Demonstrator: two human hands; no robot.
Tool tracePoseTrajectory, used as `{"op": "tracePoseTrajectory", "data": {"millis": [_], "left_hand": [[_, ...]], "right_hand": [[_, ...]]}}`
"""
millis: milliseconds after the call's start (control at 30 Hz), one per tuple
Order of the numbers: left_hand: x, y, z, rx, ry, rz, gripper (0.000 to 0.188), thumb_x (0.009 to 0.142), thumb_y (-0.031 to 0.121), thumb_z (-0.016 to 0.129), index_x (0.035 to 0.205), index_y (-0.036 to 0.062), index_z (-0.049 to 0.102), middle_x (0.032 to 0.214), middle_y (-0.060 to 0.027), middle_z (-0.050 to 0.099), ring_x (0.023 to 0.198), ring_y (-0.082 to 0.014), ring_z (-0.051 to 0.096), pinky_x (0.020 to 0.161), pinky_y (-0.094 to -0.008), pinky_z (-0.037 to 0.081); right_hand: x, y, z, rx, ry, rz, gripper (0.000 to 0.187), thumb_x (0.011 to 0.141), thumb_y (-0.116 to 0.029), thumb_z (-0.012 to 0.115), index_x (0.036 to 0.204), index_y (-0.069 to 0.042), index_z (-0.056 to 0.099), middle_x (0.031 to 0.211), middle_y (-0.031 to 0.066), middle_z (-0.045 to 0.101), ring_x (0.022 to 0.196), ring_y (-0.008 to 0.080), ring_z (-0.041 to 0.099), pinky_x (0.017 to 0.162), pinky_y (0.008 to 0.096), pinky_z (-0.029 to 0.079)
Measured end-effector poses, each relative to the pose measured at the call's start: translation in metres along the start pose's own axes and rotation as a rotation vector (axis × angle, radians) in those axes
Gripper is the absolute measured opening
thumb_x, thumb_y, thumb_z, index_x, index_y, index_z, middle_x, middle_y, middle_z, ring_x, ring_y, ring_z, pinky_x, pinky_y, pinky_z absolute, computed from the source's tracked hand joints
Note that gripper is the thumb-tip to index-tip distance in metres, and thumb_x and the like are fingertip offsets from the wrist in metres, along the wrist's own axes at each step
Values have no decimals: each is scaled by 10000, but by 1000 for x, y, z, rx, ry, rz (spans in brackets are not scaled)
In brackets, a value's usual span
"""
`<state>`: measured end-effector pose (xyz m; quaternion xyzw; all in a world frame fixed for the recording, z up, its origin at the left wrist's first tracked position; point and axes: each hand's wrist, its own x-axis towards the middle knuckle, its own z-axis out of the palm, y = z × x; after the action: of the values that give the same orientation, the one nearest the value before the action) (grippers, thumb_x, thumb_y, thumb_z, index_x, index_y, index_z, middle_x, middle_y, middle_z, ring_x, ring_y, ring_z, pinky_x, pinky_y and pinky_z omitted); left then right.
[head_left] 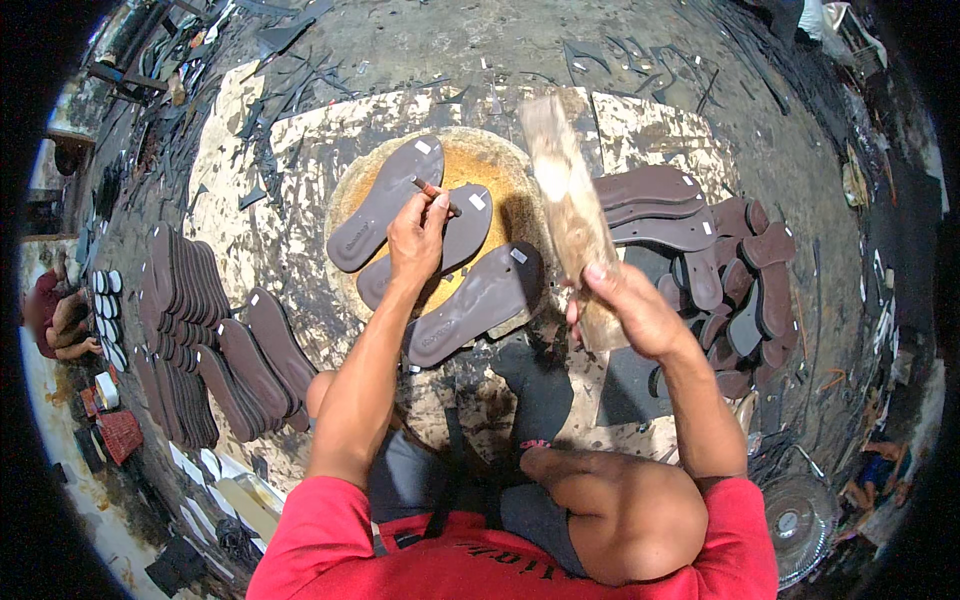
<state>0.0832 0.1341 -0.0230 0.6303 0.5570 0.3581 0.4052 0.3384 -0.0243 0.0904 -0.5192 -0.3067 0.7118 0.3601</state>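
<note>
Three flat brown sandal soles (375, 215) lay on a round yellow-brown surface (490, 158) in a cluttered workroom.
In the head view, dark scraps (292, 31) littered the grey floor (470, 40), with one round fan (796, 525) and two other people (60, 318) at the edges. The left hand (416, 240), grip narrow, held one short brown rod (430, 188) over the middle sole; the right hand (637, 312) grasped one flat wooden bar (572, 205) near its lower end. Stacked brown soles (182, 285), too overlapped to count, flanked the surface.
</note>
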Motion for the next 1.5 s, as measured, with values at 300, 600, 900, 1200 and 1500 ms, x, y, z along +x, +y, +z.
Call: {"op": "tracePoseTrajectory", "data": {"millis": [300,600,900,1200,1500], "left_hand": [[-7,0,5,93,5,229,223,1012,202,666,1006,-19,700,954,-177,717,872,-320,704,788,-412,531],[-16,-13,6,288,-2,459,227,910,-5,646,1133,9,681,1011,-183,670,990,-415,627,845,-474,514],[-19,-9,18,-71,164,107,202,1045,189,646,1084,-2,701,932,-80,712,870,-194,698,775,-324,540],[29,-11,-20,-598,356,-72,272,1107,278,546,1151,21,622,979,-50,654,892,-145,697,707,-268,608],[78,-26,-28,-93,139,-90,339,1090,322,582,1098,-4,674,878,-71,722,831,-123,719,726,-278,563]], "right_hand": [[-29,-119,52,-295,481,-621,708,1020,-579,523,1291,74,574,924,141,693,770,215,675,698,335,541],[61,15,23,-630,-19,-48,692,1018,-539,597,1390,44,568,1244,256,675,1115,341,673,991,429,507],[71,48,26,19,23,194,523,1071,-523,532,1112,-13,639,863,60,683,756,139,655,688,307,544],[72,62,21,70,16,273,584,1076,-531,511,1252,13,629,980,116,710,801,173,684,741,321,564],[72,34,24,137,30,26,538,1097,-501,462,1150,20,588,849,111,695,705,203,701,654,323,579]]}}
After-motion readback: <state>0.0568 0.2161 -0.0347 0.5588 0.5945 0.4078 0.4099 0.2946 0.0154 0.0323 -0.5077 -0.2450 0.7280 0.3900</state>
